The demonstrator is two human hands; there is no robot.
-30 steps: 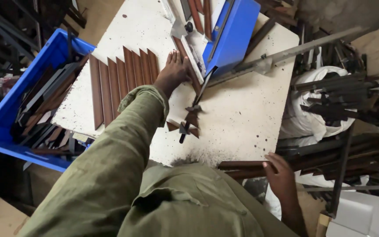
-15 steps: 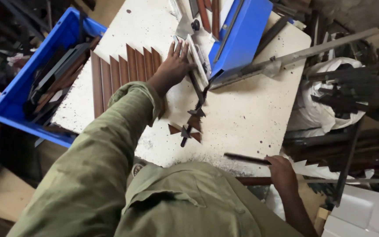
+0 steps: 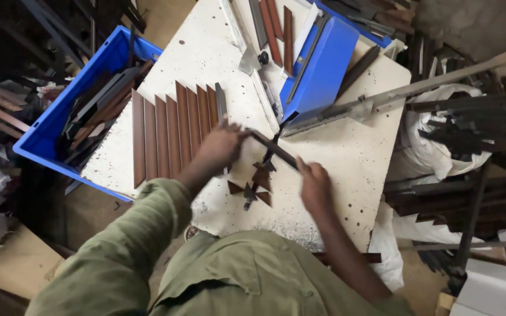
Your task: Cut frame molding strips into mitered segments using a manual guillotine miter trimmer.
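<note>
Seen from the head camera, the person leans over a white speckled table (image 3: 346, 158) and holds a narrow dark metal strip (image 3: 273, 149) between both hands. The left hand (image 3: 221, 146) has its fingers closed over the strip's upper-left end, and the right hand (image 3: 314, 184) clamps its fingers on the lower-right end, so the strip slants across the middle of the table just above the surface. At 9 o'clock from the left hand a row of brown slats (image 3: 174, 131) lies side by side, long edges touching, with a grey slat (image 3: 221, 105) at the right of the row; the row's left edge sits near the table's left edge. Beyond that edge, further toward 9 o'clock, a blue crate (image 3: 42, 140) of dark offcuts stands close against the table. At 6 o'clock from the strip small brown triangular offcuts (image 3: 259, 181) lie scattered around a dark bracket. At 12 to 1 o'clock a blue box (image 3: 317, 70) stands by a long grey lever bar (image 3: 382, 99) that runs off past the table's right edge. The bare stretch of table lies at 3 o'clock from the right hand, reaching to the right edge, where dark metal pieces (image 3: 469, 123) are heaped on white sacks.
</note>
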